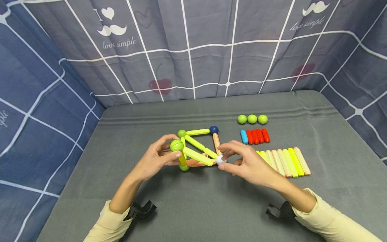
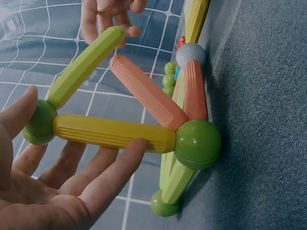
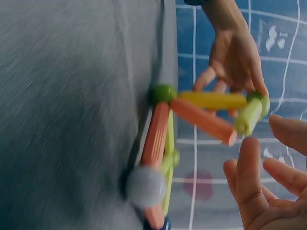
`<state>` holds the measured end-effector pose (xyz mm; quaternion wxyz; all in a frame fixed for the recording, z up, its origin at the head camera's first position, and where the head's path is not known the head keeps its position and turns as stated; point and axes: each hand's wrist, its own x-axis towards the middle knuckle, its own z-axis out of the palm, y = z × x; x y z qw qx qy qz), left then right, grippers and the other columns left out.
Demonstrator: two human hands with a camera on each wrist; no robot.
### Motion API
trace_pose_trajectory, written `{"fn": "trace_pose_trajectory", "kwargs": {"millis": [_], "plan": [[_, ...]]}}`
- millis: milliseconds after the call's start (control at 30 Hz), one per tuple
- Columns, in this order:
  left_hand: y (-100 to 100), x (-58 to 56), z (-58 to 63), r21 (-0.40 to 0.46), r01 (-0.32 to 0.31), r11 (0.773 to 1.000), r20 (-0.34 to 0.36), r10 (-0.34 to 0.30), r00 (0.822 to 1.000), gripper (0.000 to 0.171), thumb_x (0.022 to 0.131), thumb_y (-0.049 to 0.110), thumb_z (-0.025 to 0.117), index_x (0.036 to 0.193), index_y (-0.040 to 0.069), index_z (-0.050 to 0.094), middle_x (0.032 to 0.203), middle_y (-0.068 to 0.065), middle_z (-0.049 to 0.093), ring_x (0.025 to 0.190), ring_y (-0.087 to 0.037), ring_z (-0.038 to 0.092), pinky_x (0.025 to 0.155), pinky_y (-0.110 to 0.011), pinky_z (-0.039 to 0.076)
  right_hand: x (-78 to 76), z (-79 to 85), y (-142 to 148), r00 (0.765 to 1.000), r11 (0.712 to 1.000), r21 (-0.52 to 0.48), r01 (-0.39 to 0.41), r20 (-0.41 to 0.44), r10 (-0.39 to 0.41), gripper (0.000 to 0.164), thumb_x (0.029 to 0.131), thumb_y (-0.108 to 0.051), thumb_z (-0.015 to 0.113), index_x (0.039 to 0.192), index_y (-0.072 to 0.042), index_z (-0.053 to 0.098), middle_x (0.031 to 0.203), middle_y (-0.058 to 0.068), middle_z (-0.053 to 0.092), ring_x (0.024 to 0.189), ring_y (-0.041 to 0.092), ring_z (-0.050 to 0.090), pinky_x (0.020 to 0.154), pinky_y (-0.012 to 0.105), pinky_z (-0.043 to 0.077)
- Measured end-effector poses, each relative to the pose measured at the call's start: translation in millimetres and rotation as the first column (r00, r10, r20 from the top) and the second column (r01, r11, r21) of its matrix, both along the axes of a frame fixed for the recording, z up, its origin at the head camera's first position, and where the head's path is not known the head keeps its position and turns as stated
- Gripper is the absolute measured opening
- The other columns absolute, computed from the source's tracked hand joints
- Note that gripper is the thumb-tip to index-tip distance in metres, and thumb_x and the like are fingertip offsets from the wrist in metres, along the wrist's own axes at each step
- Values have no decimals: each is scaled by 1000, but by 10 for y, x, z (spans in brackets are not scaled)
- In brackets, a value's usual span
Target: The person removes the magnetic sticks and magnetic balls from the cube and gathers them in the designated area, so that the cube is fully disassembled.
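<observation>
A frame of toy rods and balls stands on the cloth. My left hand (image 1: pixel 155 159) holds its raised green ball (image 1: pixel 176 145), thumb on one side and fingers behind the upright yellow rod (image 2: pixel 115 132). From that ball a lime rod (image 1: pixel 198 157) slants out with a free end. A salmon rod (image 2: pixel 148 91) rises from the lower green ball (image 2: pixel 198 143), its tip also loose. My right hand (image 1: pixel 248 164) hovers by the lime rod's end, fingers parted and holding nothing; the white ball (image 3: pixel 146 187) lies below, apart from it. A dark blue ball (image 1: pixel 213 129) forms the far corner.
Right of the frame lie a row of yellow and pale rods (image 1: pixel 284 163), short red pieces (image 1: pixel 257 136) beside a blue piece (image 1: pixel 244 137), and three green balls (image 1: pixel 252 119). A patterned curtain (image 1: pixel 208 47) hangs behind the grey cloth surface (image 1: pixel 193 208).
</observation>
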<state>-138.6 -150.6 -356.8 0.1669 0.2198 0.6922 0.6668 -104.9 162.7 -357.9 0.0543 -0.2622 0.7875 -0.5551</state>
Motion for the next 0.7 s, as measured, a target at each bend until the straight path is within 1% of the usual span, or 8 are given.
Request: {"fn": "trace_pose_trajectory", "kwargs": {"millis": [133, 233, 300, 367, 433, 567, 700], "plan": [[4, -2, -8, -5, -4, 1000, -1, 4, 1000, 43, 96, 5, 64, 134, -1, 44, 117, -22, 59, 107, -48, 61, 84, -56, 55, -2, -26, -187, 999, 999, -24, -42, 31, 43, 44, 85, -4, 77, 126, -7, 60, 117, 7, 56, 92, 18, 67, 55, 35, 59], [7, -1, -11, -2, -2, 1000, -3, 2, 1000, 43, 96, 5, 64, 134, -1, 44, 117, -22, 59, 107, -48, 61, 84, -56, 55, 2, -50, -284, 998, 998, -40, -40, 37, 41, 39, 86, 1, 75, 122, -6, 62, 113, 7, 56, 87, 21, 67, 55, 35, 59], [8, 3, -5, -1, -2, 1000, -1, 2, 1000, 43, 96, 5, 65, 134, 0, 44, 117, -22, 59, 107, -47, 61, 84, -57, 55, 0, -66, -330, 999, 999, -43, -31, 21, 32, 34, 86, 4, 73, 117, -7, 64, 110, 7, 57, 83, 23, 67, 54, 34, 59], [8, 6, -5, -2, -6, 1000, -3, 6, 1000, 44, 96, 5, 65, 134, 0, 44, 117, -23, 60, 106, -46, 62, 83, -57, 55, 2, -69, -363, 1000, 999, -38, -11, 10, 12, 31, 87, 6, 71, 115, -8, 66, 107, 6, 58, 82, 25, 66, 55, 33, 59], [6, 7, -7, -4, -11, 1000, -4, 11, 1000, 45, 96, 5, 65, 135, 0, 44, 117, -23, 60, 106, -45, 62, 83, -58, 55, 1, -66, -384, 1000, 999, -37, 19, 0, -19, 32, 87, 8, 69, 115, -6, 66, 106, 6, 59, 82, 26, 64, 56, 32, 59], [7, 7, -15, -11, -17, 1000, -11, 17, 1000, 45, 95, 5, 65, 134, -2, 43, 116, -23, 61, 107, -47, 61, 82, -58, 55, -8, -36, -401, 995, 995, -25, 98, -19, -99, 32, 87, 9, 68, 116, -4, 67, 102, 3, 62, 84, 22, 62, 60, 28, 58], [24, 14, -9, -17, -3, 1000, -25, 3, 1000, 45, 95, 5, 66, 134, -2, 44, 116, -24, 61, 110, -52, 58, 82, -56, 56, -39, -6, -402, 983, 986, 3, 168, -72, -167, 27, 86, 4, 71, 109, -10, 71, 93, -2, 62, 83, 17, 59, 61, 24, 51]]}}
